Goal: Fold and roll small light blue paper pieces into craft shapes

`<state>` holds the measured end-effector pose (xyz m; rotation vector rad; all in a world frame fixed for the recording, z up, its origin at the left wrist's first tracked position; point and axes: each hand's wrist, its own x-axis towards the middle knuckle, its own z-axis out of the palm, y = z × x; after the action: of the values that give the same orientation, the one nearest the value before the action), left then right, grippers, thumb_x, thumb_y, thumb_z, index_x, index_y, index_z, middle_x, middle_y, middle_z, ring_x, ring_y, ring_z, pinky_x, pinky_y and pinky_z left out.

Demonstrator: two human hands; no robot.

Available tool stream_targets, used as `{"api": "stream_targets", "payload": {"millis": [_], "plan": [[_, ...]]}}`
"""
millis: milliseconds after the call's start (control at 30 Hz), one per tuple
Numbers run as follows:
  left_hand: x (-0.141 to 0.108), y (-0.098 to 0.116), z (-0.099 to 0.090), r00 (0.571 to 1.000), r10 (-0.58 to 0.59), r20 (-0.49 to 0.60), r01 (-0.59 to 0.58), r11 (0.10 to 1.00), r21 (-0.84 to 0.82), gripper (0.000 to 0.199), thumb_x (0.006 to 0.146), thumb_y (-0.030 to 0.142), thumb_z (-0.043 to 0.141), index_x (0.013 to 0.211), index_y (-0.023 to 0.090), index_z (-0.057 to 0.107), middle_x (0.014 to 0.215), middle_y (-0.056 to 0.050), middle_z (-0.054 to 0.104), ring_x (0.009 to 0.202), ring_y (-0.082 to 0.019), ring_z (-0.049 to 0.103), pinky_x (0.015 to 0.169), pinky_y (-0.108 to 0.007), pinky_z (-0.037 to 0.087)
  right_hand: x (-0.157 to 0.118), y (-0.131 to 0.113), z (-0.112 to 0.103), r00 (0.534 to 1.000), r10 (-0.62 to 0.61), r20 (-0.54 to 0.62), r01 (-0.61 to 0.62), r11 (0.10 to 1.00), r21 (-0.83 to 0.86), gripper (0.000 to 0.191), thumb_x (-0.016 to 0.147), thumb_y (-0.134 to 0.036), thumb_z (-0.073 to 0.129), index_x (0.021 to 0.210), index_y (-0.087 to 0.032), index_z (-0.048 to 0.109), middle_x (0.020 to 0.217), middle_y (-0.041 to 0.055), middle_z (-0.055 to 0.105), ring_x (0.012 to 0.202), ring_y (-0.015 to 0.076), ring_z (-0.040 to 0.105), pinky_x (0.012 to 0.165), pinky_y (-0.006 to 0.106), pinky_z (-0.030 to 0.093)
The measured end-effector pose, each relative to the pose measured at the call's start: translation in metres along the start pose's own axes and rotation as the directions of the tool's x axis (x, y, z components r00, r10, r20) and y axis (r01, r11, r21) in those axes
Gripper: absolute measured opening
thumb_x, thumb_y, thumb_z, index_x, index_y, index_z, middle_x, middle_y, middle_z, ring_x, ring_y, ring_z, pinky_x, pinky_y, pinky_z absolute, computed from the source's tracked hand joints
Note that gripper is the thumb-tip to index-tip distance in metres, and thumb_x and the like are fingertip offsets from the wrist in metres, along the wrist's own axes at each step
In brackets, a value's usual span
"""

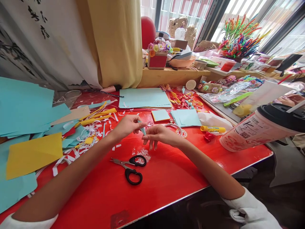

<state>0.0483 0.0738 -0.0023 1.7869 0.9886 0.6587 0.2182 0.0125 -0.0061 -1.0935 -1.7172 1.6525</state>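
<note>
Between my two hands is a small folded piece of light blue paper [143, 130], narrow and pointed, held above the red table. My left hand [130, 124] pinches its upper end, and my right hand [159, 133] grips the lower end with thumb and fingers. Part of the paper is covered by the fingertips. Below the hands, a pair of scissors [128, 164] with black handles lies on the table, blades slightly apart and pointing left. Just beyond my right hand are a stack of small blue squares [160, 115] and more blue sheets [187, 117].
Paper scraps [88, 133] and large blue sheets [21, 105] cover the left side, with a yellow sheet [35, 154] on top. A glue stick [213, 129] and a large drink cup [257, 128] stand or lie at right. Folded pieces [187, 100] are heaped behind.
</note>
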Motion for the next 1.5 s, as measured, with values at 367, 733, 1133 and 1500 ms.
{"api": "stream_targets", "payload": {"millis": [367,733,1133,1500], "plan": [[0.002,-0.007,-0.002,0.999,-0.006,-0.037,0.008,0.998,0.067,0.033,0.066,0.046,0.064,0.061,0.015,0.054,0.044,0.003,0.050,0.044,-0.008,0.045,0.045,-0.020,0.034,0.008,0.011,0.005,0.997,0.023,-0.071,-0.019,0.999,0.047,0.032,0.074,-0.044,0.061,0.070,-0.012,0.053,0.062,0.0031,0.063,0.046,0.0097,0.058,0.038,0.018,0.041],[0.001,-0.001,-0.004,1.000,0.019,0.011,-0.018,0.998,-0.060,0.031,0.067,0.043,0.065,0.064,0.013,0.058,0.052,0.000,0.057,0.048,-0.009,0.052,0.050,-0.021,0.041,0.005,0.007,-0.001,0.994,0.024,-0.110,-0.031,0.997,-0.063,0.027,0.077,-0.036,0.058,0.064,-0.013,0.052,0.053,-0.0011,0.055,0.039,0.0046,0.047,0.037,0.017,0.032],[-0.004,0.000,-0.001,0.998,0.045,-0.052,-0.045,0.999,0.004,0.042,0.074,0.052,0.055,0.057,0.013,0.057,0.052,-0.003,0.060,0.045,-0.011,0.055,0.049,-0.022,0.045,0.002,0.002,-0.005,0.999,0.039,-0.019,-0.039,0.999,0.005,0.021,0.074,-0.031,0.060,0.065,-0.013,0.053,0.052,-0.0013,0.055,0.041,0.0048,0.046,0.039,0.017,0.033],[0.001,-0.001,-0.009,0.999,-0.024,0.046,0.027,0.998,-0.051,0.034,0.064,0.045,0.066,0.074,0.013,0.060,0.068,-0.003,0.060,0.060,-0.012,0.056,0.056,-0.024,0.046,0.002,0.004,-0.008,0.998,0.057,-0.035,-0.058,0.998,-0.008,0.023,0.074,-0.033,0.060,0.064,-0.013,0.055,0.052,-0.0008,0.055,0.043,0.0053,0.047,0.040,0.017,0.035]]}}
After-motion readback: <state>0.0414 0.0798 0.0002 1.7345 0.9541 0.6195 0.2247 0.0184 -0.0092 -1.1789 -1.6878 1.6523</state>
